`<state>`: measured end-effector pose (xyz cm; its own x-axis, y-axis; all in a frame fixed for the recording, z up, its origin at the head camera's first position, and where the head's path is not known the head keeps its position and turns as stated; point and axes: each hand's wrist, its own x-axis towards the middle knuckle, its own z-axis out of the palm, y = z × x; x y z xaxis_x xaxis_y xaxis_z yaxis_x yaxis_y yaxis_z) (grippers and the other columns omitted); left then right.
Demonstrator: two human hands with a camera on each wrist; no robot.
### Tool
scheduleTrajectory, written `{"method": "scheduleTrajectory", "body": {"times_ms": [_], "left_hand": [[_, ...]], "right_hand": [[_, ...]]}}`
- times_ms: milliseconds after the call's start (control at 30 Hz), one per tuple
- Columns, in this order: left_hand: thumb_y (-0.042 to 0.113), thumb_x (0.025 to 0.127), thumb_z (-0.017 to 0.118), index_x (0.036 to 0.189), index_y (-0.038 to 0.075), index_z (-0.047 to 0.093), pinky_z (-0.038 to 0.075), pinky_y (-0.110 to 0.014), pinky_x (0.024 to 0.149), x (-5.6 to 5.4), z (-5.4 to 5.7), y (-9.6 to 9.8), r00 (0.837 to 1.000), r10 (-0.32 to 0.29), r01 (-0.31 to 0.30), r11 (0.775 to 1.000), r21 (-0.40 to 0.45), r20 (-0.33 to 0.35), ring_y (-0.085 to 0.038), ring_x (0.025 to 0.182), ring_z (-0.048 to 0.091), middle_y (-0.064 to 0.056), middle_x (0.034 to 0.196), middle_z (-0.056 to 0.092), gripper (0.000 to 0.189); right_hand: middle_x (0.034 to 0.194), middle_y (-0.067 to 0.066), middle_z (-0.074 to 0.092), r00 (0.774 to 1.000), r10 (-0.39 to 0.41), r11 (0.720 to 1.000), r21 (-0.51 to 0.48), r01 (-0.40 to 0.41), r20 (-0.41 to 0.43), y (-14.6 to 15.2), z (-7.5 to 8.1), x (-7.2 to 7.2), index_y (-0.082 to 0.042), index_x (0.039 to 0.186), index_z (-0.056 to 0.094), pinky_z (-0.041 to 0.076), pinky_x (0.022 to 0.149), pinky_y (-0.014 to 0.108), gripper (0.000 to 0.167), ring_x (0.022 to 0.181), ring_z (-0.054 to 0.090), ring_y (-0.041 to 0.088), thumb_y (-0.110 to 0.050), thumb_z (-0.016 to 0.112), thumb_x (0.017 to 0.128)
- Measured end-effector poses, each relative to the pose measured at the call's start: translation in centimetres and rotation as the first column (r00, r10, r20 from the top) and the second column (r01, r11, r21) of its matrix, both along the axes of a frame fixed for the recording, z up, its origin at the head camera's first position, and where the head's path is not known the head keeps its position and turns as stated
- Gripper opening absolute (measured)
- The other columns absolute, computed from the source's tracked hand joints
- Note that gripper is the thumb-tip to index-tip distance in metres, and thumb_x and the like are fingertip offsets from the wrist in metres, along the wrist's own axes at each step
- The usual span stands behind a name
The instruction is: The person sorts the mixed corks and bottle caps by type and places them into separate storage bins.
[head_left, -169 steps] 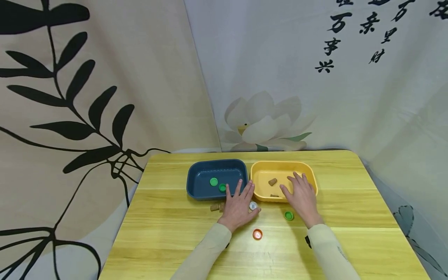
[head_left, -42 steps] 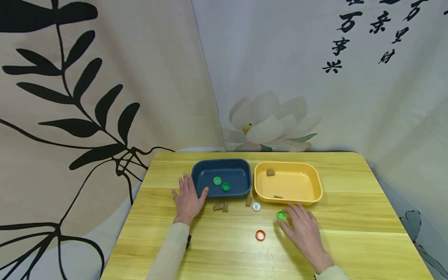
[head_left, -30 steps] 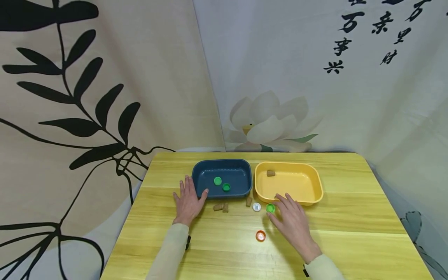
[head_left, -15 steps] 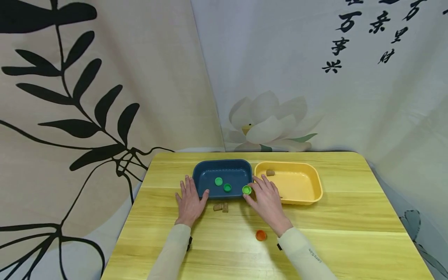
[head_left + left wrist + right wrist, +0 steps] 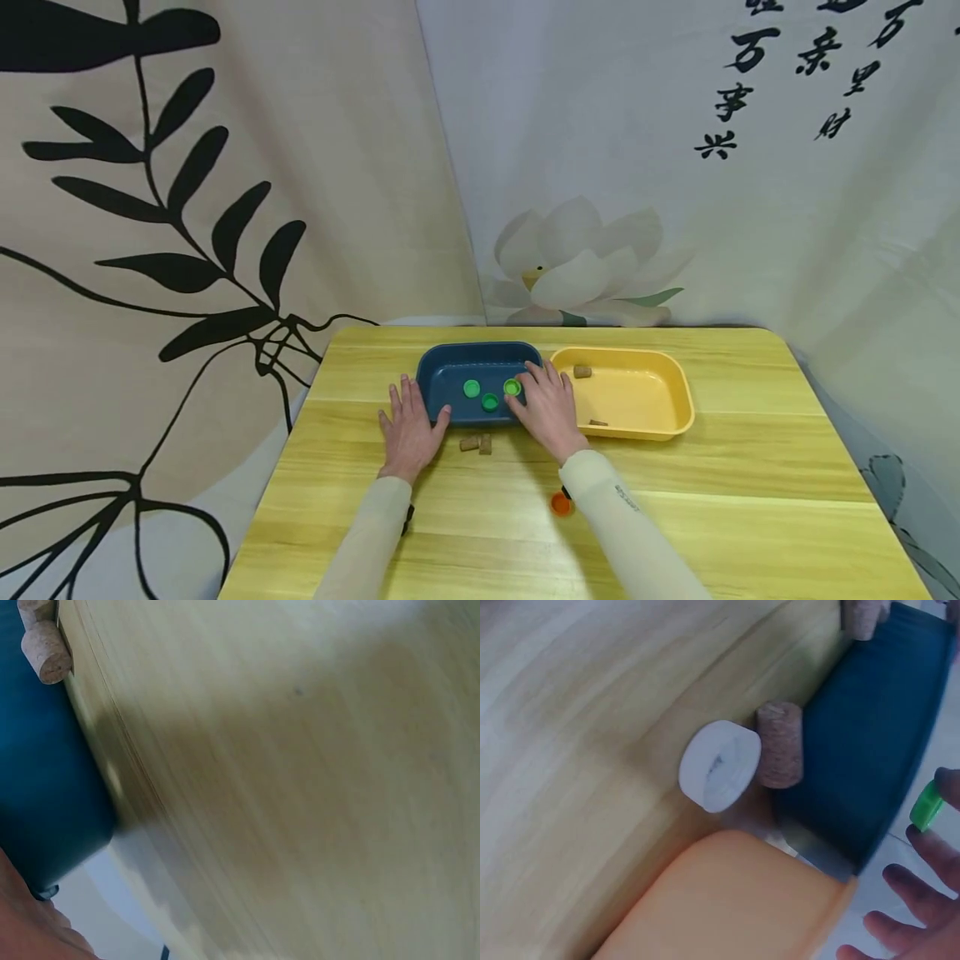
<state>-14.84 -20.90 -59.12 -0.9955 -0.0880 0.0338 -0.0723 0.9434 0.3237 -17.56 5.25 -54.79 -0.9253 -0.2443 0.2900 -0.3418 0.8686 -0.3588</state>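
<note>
My right hand (image 5: 551, 412) pinches a light green bottle cap (image 5: 512, 387) between thumb and forefinger, over the right part of the blue tray (image 5: 450, 353). In the right wrist view, the same green cap (image 5: 928, 805) shows at the fingertips, above the tray's rim. Two other green caps lie on the tray floor, one a pale green cap (image 5: 471, 388), the other a darker green cap (image 5: 490, 402). At the tray's left front corner is my left hand (image 5: 411, 429), fingers extended and thumb against the front side, holding nothing.
A yellow tray (image 5: 645, 400) stands to the right, with two corks inside, one at the back (image 5: 582, 372). Before the blue tray lie corks (image 5: 469, 443). A white cap (image 5: 720, 765) and another cork (image 5: 780, 745) sit between the trays. An orange cap (image 5: 560, 503) lies nearer.
The right hand has picked up the green cap from the table before the yellow tray and carried it left over the blue tray. The left hand has moved left to the blue tray's corner.
</note>
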Motion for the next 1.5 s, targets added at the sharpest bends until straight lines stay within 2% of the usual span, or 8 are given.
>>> {"method": "scheduleTrajectory", "body": {"times_ms": [233, 367, 567, 800, 900, 1167, 1367, 1500], "left_hand": [[0.064, 0.104, 0.04, 0.164, -0.004, 0.011, 0.007, -0.076, 0.117, -0.3, -0.4, 0.2, 1.0, -0.009, 0.01, 1.0, 0.008, -0.013, -0.04, 0.158, -0.002, -0.018, 0.173, -0.003, 0.095], [0.063, 0.104, 0.042, 0.163, -0.006, 0.014, 0.01, -0.077, 0.116, -0.3, -0.6, 0.1, 0.999, -0.012, 0.012, 1.0, -0.003, -0.036, -0.042, 0.158, 0.004, -0.022, 0.172, 0.004, 0.095], [0.064, 0.104, 0.041, 0.163, -0.006, 0.012, 0.01, -0.076, 0.116, -0.3, -0.5, -0.1, 0.999, -0.013, 0.013, 1.0, -0.009, -0.035, -0.042, 0.158, 0.003, -0.022, 0.172, 0.004, 0.096], [0.065, 0.104, 0.039, 0.163, -0.005, 0.01, 0.01, -0.076, 0.116, -0.2, -0.4, -0.1, 1.0, -0.012, 0.012, 1.0, -0.022, -0.01, -0.039, 0.158, -0.004, -0.02, 0.172, -0.002, 0.096], [0.064, 0.104, 0.04, 0.163, -0.006, 0.011, 0.011, -0.077, 0.115, -0.2, -0.3, -0.1, 1.0, -0.018, 0.018, 1.0, -0.023, -0.017, -0.04, 0.158, -0.003, -0.021, 0.172, 0.0, 0.095], [0.064, 0.104, 0.04, 0.163, -0.005, 0.011, 0.009, -0.077, 0.116, -0.2, -0.5, -0.3, 1.0, -0.01, 0.01, 1.0, -0.013, -0.03, -0.041, 0.158, 0.0, -0.021, 0.172, 0.003, 0.096], [0.064, 0.104, 0.039, 0.163, -0.005, 0.012, 0.008, -0.077, 0.115, -0.2, -0.3, -0.2, 1.0, -0.016, 0.016, 1.0, -0.008, -0.02, -0.042, 0.158, 0.001, -0.021, 0.172, 0.002, 0.095], [0.063, 0.105, 0.04, 0.163, -0.005, 0.013, 0.008, -0.077, 0.116, -0.2, -0.2, -0.1, 1.0, -0.019, 0.019, 1.0, -0.004, -0.007, -0.042, 0.158, 0.0, -0.021, 0.172, 0.002, 0.094]], "right_hand": [[0.153, 0.015, 0.053, 0.999, -0.016, 1.0, 0.026, 0.015, 0.038, 0.4, -0.7, 0.1, -0.012, 0.135, 0.069, 0.03, 0.114, 0.07, 0.054, 0.149, 0.035, 0.042, -0.047, 0.074, 0.094], [0.156, 0.017, 0.049, 1.0, 0.006, 1.0, -0.008, -0.005, 0.008, 0.9, -0.8, 1.6, -0.011, 0.14, 0.065, 0.028, 0.114, 0.072, 0.06, 0.15, 0.032, 0.044, -0.048, 0.075, 0.094], [0.16, 0.015, 0.044, 1.0, 0.012, 0.998, -0.055, -0.012, -0.008, 2.2, -0.5, 4.7, -0.011, 0.145, 0.06, 0.025, 0.116, 0.07, 0.064, 0.154, 0.027, 0.04, -0.049, 0.073, 0.095], [0.155, 0.017, 0.05, 0.997, 0.04, 0.994, -0.099, -0.046, -0.064, 4.1, -0.8, 7.9, -0.009, 0.143, 0.06, 0.03, 0.113, 0.071, 0.066, 0.149, 0.036, 0.041, -0.046, 0.076, 0.092], [0.153, 0.018, 0.052, 0.994, 0.062, 0.992, -0.106, -0.071, -0.085, 4.8, -1.1, 9.0, -0.008, 0.142, 0.061, 0.033, 0.111, 0.071, 0.064, 0.146, 0.04, 0.044, -0.045, 0.077, 0.092], [0.156, 0.016, 0.048, 0.989, 0.143, 0.985, -0.091, -0.146, -0.045, 6.6, -2.2, 11.0, -0.012, 0.15, 0.055, 0.036, 0.11, 0.07, 0.072, 0.145, 0.042, 0.045, -0.048, 0.076, 0.092], [0.159, 0.018, 0.044, 0.977, 0.211, 0.977, -0.033, -0.212, -0.02, 7.7, -3.4, 12.1, -0.01, 0.156, 0.047, 0.039, 0.108, 0.069, 0.082, 0.144, 0.041, 0.046, -0.05, 0.076, 0.091], [0.159, 0.016, 0.045, 0.973, 0.232, 0.973, 0.017, -0.232, 0.01, 8.2, -3.9, 12.5, -0.011, 0.155, 0.049, 0.038, 0.109, 0.068, 0.082, 0.144, 0.042, 0.045, -0.056, 0.072, 0.091]]}}
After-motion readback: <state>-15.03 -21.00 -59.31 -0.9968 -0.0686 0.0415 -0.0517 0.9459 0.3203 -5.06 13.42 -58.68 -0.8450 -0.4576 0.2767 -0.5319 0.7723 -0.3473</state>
